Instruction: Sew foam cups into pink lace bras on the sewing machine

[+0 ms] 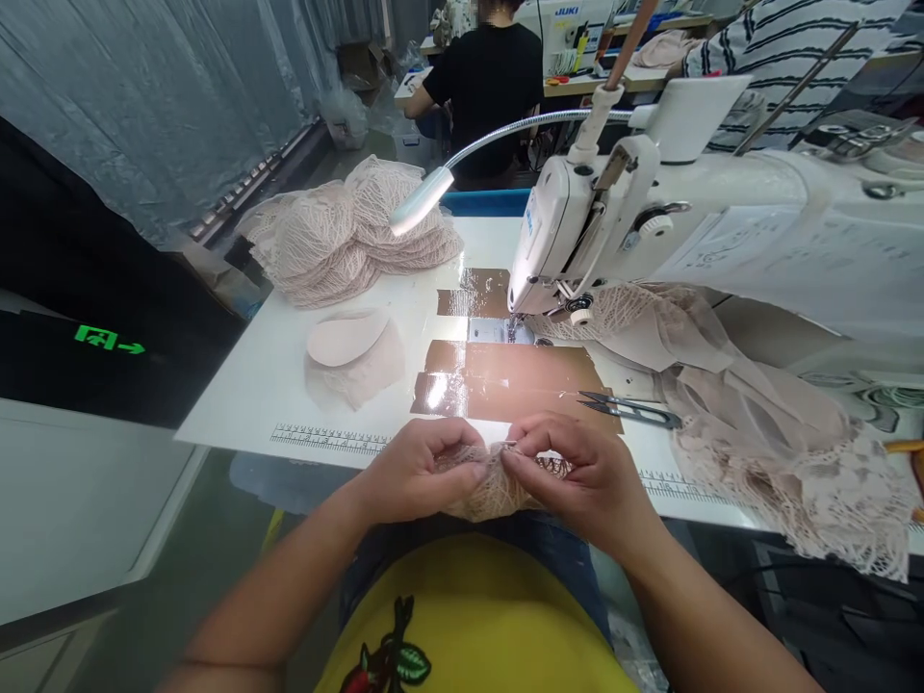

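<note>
At the table's front edge, a beige lace piece [495, 498] is pinched between my two hands. My left hand [425, 469] has its thumb and fingers closed on the lace's left side. With thumb and forefinger together, my right hand [577, 467] grips the upper right part. The lower part of the lace hangs over my lap. Just beyond my hands lie brown tape strips [516, 371] on the table. Thread snips [631, 409] rest to the right of them, pointing left. The sewing machine [555, 231] stands behind, its needle area over a metal plate.
Stacked lace pieces [346, 226] sit at the back left of the table [245, 385], with a beige cup piece [350, 342] nearer. More lace and mesh fabric [729, 395] drapes over the right side. A lamp [423, 200] arches above. Two people sit at machines beyond.
</note>
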`<state>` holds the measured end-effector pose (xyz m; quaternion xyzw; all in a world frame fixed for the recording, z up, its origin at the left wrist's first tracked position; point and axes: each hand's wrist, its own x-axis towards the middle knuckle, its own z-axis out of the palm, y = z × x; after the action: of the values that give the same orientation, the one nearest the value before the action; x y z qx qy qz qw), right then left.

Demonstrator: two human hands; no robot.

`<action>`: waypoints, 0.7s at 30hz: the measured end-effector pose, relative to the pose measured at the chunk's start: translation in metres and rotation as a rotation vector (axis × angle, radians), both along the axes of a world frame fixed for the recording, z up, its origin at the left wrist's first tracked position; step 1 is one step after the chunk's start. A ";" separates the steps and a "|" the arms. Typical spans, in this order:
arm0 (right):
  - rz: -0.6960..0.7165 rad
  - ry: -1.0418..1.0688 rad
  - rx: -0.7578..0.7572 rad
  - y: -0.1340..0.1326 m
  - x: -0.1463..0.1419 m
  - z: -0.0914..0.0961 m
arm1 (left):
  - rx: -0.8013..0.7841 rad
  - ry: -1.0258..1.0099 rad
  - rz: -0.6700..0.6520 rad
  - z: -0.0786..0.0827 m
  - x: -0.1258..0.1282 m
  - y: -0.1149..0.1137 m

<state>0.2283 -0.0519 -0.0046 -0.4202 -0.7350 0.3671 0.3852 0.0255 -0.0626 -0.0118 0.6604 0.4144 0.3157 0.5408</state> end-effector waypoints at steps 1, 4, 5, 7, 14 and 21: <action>0.000 0.000 -0.015 0.001 0.000 -0.001 | 0.017 0.030 0.014 -0.001 -0.001 0.001; 0.001 0.009 -0.040 0.005 0.000 -0.002 | -0.001 0.006 0.026 -0.003 -0.002 0.006; 0.002 0.013 -0.041 0.005 0.001 -0.003 | -0.020 -0.023 0.018 -0.004 -0.001 0.007; 0.003 0.018 -0.036 0.007 0.000 -0.004 | -0.057 -0.069 -0.013 -0.006 0.001 0.011; 0.004 0.011 -0.040 0.014 0.003 -0.003 | -0.076 -0.068 -0.057 -0.006 0.007 0.020; 0.069 -0.075 -0.115 0.029 0.009 0.003 | 0.075 0.008 -0.120 0.002 0.010 0.028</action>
<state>0.2371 -0.0230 -0.0019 -0.4294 -0.7408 0.4058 0.3197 0.0354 -0.0343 -0.0102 0.7051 0.3640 0.2954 0.5321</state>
